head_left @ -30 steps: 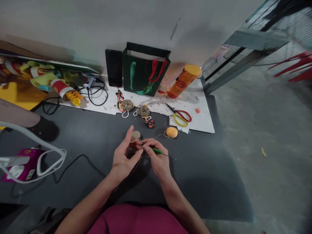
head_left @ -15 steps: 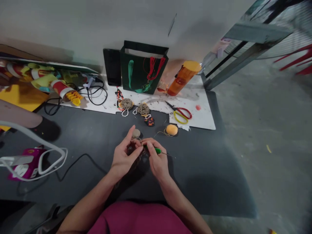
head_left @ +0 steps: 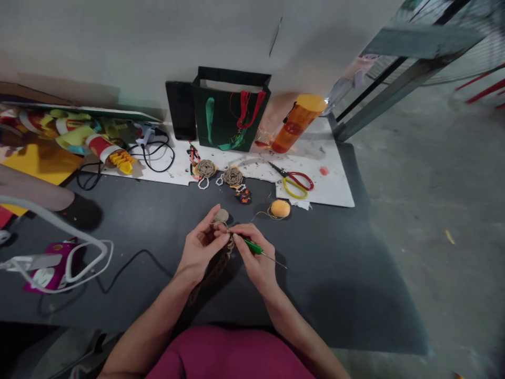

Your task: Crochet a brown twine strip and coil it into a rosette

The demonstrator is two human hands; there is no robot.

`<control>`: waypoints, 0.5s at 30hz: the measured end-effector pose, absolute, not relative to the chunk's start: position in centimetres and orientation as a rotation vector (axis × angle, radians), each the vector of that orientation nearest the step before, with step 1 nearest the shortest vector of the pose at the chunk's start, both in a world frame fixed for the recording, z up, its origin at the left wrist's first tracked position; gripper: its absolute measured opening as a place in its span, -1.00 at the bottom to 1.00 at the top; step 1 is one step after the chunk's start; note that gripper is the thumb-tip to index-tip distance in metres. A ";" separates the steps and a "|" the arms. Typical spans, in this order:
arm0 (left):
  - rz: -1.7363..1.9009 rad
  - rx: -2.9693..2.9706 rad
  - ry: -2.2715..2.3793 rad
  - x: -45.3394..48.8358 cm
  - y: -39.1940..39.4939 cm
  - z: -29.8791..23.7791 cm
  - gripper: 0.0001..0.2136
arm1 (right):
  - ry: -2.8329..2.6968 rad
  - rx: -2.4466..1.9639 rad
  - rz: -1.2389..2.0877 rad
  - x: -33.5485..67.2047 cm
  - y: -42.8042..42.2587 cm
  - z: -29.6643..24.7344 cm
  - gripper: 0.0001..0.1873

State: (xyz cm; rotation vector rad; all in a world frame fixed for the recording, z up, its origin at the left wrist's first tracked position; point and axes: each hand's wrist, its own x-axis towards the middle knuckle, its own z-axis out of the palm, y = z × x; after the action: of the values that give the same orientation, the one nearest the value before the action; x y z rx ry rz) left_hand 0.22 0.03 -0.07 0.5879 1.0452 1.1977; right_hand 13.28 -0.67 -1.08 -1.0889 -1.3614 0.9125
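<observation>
My left hand [head_left: 200, 246] pinches the top of a brown crocheted strip [head_left: 215, 268] that hangs down toward my lap. My right hand [head_left: 253, 258] is closed round a green-handled crochet hook [head_left: 255, 248], its metal end sticking out to the right. The two hands meet at the strip's upper end over the dark mat [head_left: 347, 263]. A thin cord runs from the work toward an orange ball of thread [head_left: 280, 208] just beyond. A small beige disc [head_left: 221, 215] lies right above my left fingers.
Scissors [head_left: 294, 181] with red and yellow handles, two coiled jute rosettes [head_left: 221, 173], an orange bottle [head_left: 296, 122] and a green gift bag [head_left: 229, 108] sit on white board by the wall. A glue gun [head_left: 147, 137], coloured foam pieces and a pink device [head_left: 49, 263] lie left. Bare concrete floor right.
My left forefinger, raised before, has curled down onto the work. The right hand shifted slightly, tilting the hook's tip lower right. The brown strip now shows hanging below the hands.
</observation>
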 end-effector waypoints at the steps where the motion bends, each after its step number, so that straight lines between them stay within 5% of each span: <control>1: 1.195 0.597 1.061 0.3 0.0 0.0 -0.39 | -1.390 -1.093 0.878 13.3 -0.7 -1.1 -0.82; 15: 1.160 0.447 1.008 0.0 0.2 -0.2 -0.44 | -1.252 -1.057 0.933 13.8 -0.5 -1.4 -0.81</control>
State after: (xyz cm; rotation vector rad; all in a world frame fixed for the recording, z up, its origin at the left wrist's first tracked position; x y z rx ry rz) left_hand 0.02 0.24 -0.24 0.4465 1.0080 1.1600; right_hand 13.82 -0.48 -1.43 -1.0569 -1.2523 0.9334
